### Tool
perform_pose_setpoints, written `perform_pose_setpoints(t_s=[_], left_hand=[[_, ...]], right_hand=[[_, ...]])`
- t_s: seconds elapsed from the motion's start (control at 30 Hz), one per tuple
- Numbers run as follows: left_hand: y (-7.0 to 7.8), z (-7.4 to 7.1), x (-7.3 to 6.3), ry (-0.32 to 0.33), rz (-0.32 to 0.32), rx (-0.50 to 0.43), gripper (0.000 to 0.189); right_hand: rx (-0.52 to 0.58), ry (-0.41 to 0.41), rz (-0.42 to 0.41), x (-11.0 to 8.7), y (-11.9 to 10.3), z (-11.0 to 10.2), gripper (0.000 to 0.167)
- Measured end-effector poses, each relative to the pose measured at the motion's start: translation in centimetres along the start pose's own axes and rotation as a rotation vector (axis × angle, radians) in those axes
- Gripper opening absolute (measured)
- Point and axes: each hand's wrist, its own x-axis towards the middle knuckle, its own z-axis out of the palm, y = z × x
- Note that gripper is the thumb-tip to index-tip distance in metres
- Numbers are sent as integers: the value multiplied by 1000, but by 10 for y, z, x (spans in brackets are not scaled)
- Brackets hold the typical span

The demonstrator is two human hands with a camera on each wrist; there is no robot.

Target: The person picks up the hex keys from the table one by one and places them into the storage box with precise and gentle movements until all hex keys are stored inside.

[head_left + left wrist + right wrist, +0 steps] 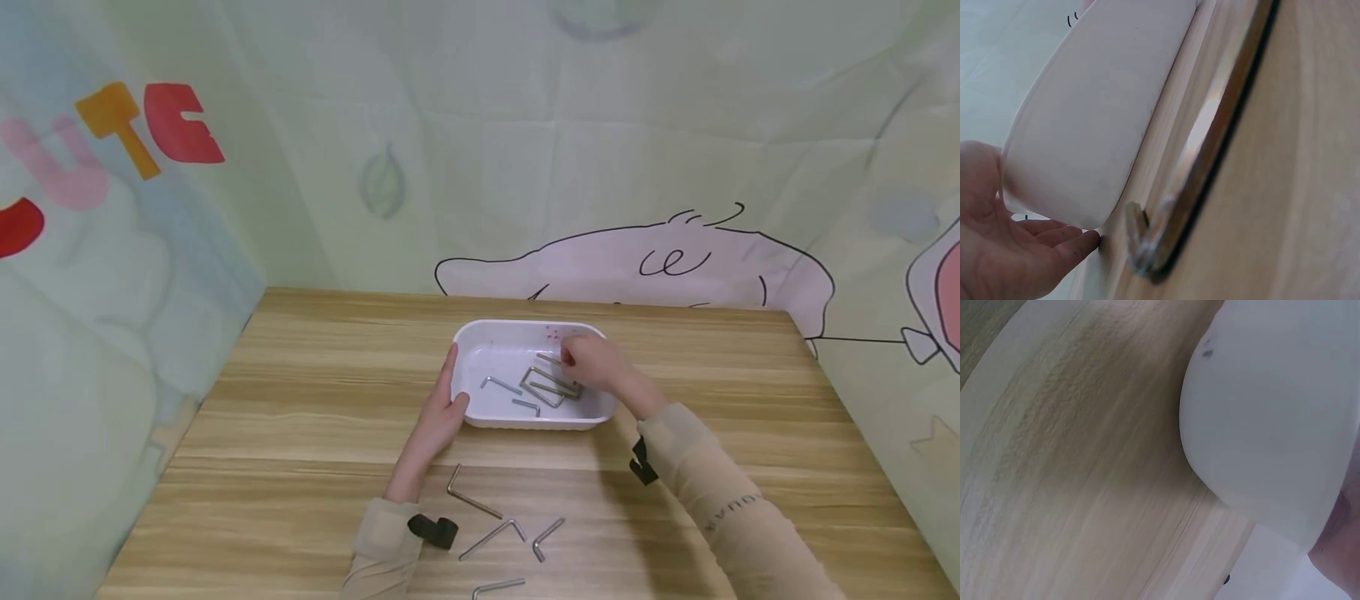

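Observation:
A white oblong plastic tray (525, 423) stands on the wooden table, with several L-shaped hex keys (501, 385) lying in it, mostly bunched at the right. My left hand (441, 414) holds its left end, thumb at the near corner of the rim and the other fingers along the outside of the end wall. Inside the right part, my right hand (596, 364) reaches over the rim with curled fingers, pinching a brass-toned hex key (548, 359) whose free end sticks out to the left. Its fingertips are hidden in the right wrist view, behind the tray wall (1272, 425).
Several more hex keys lie in front of the tray, among them a brass-toned one (474, 502) and silver ones (491, 537) closer to me. A printed cloth (487, 167) hangs behind the table (337, 375) and along its left side.

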Motion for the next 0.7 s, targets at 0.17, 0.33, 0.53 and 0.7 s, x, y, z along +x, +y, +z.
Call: perform_pose_setpoints(t_s=[0.17, 0.33, 0.53, 0.7], left_hand=[[1, -1, -1, 1, -2, 10, 76], [1, -1, -1, 3, -3, 8, 76], [2, -1, -1, -9, -15, -5, 75], [7, -3, -3, -17, 2, -14, 74]], right_hand=[[-46, 16, -19, 5, 0, 3, 7], [-104, 27, -28, 6, -1, 4, 10], [-150, 55, -38, 5, -1, 4, 12], [-153, 74, -40, 7, -1, 5, 9]])
